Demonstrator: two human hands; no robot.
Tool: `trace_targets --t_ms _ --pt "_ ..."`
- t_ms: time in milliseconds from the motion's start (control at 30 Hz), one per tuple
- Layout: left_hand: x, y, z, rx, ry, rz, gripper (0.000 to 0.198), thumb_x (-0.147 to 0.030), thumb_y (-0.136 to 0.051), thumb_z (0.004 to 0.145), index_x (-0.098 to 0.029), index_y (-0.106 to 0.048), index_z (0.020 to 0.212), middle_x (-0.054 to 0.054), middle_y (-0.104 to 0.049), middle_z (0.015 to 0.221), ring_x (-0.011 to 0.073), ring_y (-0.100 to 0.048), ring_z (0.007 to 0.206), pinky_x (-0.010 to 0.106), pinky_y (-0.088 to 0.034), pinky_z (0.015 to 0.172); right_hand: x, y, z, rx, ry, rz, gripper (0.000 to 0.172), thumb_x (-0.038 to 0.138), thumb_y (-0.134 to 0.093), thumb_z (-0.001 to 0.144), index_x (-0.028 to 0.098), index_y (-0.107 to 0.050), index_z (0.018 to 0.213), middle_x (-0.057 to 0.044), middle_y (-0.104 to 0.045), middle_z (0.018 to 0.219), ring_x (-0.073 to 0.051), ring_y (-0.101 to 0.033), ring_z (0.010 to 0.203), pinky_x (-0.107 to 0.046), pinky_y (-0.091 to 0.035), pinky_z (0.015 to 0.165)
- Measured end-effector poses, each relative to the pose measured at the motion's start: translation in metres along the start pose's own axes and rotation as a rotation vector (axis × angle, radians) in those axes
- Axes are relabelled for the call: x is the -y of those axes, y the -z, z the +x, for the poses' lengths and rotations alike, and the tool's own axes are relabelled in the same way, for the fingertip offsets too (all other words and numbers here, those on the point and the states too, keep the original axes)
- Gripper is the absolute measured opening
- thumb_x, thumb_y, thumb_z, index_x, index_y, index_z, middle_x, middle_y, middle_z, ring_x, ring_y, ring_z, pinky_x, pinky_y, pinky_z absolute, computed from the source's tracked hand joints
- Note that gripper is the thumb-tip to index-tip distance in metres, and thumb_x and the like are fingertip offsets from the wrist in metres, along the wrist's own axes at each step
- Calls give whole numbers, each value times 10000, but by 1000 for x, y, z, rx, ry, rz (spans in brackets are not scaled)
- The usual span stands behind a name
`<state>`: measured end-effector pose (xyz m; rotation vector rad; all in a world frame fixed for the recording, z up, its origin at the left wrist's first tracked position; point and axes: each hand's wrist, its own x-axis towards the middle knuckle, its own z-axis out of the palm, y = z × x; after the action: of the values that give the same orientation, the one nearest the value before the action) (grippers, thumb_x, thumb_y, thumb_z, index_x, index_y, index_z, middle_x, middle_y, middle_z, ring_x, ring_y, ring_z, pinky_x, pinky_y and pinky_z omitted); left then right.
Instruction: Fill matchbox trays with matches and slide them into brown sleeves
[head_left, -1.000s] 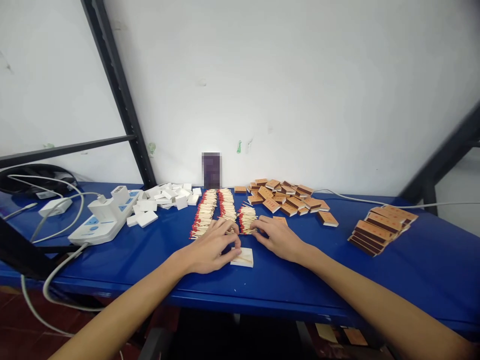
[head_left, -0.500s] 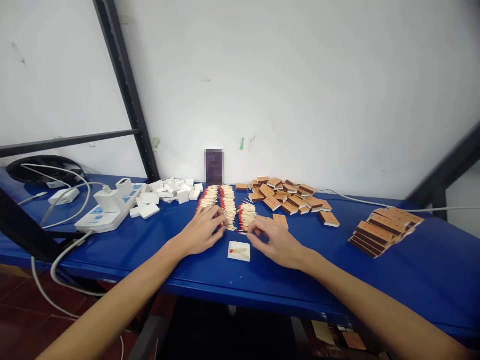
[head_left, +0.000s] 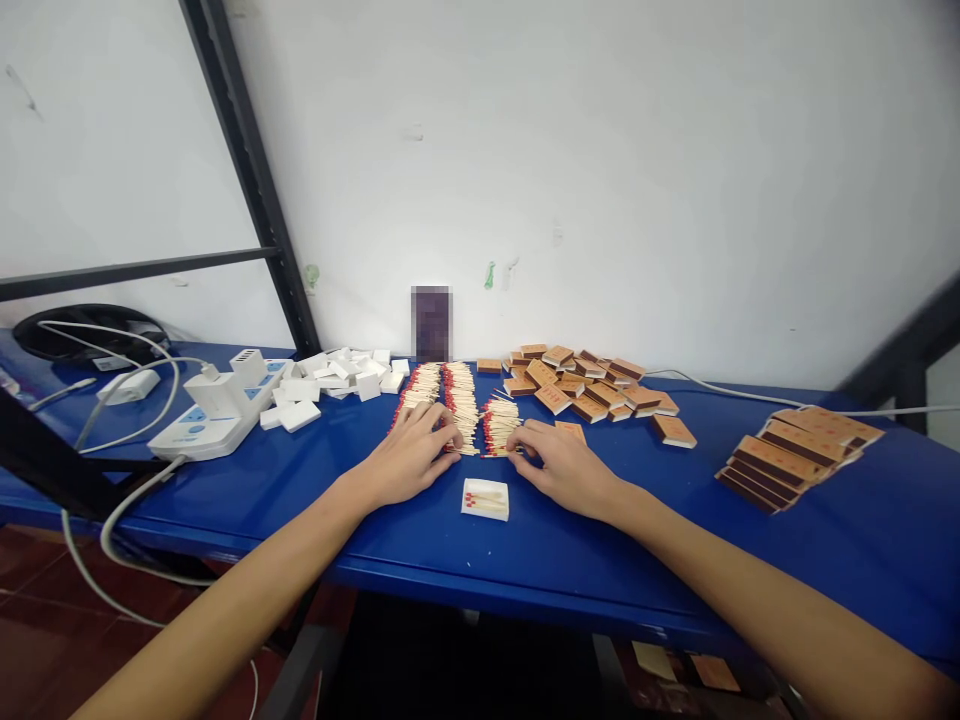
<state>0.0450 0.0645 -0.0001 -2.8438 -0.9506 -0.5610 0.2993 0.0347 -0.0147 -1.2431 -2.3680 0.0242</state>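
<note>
Rows of red-tipped matches (head_left: 461, 405) lie in piles at the middle of the blue table (head_left: 300, 500). My left hand (head_left: 409, 458) rests palm down on the near end of the left piles, fingers curled onto the sticks. My right hand (head_left: 564, 465) lies by the right pile, its fingertips pinched together on a few matches. Between both hands, nearer to me, sits a small white inner tray (head_left: 485, 498) with a few matches lying in it.
Several empty white trays (head_left: 330, 385) are heaped at the back left beside a white power strip (head_left: 210, 415) with plugs and cables. Brown matchbox sleeves (head_left: 592, 385) lie scattered at the back; a neat stack of them (head_left: 799, 445) is on the right. A black shelf frame (head_left: 247, 180) stands on the left.
My left hand left the white tray and moved up onto the match piles. My right hand drew back toward the tray, then reached to the right pile again. The view shifted slightly.
</note>
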Motion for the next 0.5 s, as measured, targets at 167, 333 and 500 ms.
trace_targets --t_ms 167,333,500 --pt "-1 1 0 10 -7 21 205 -318 -476 977 -193 -637 955 81 -538 1092 251 -482 1060 422 -388 896 0 0 1 51 -10 -38 138 191 -480 940 189 -583 849 -27 -587 813 -160 -541 712 -295 -391 668" --pt "-1 0 0 13 -15 5 201 -315 -474 977 -193 -632 947 80 -540 1092 247 -481 1053 420 -390 894 0 0 1 56 -7 -31 136 181 -468 938 188 -551 829 -25 -585 808 -159 -535 717 -298 -382 682" --pt "-2 2 0 16 -9 8 186 -311 -475 977 -198 -622 981 81 -538 1098 246 -483 1042 417 -391 879 6 5 -2 -8 7 31 122 196 -485 925 197 -534 813 -6 -579 772 -147 -508 682 -298 -360 679"
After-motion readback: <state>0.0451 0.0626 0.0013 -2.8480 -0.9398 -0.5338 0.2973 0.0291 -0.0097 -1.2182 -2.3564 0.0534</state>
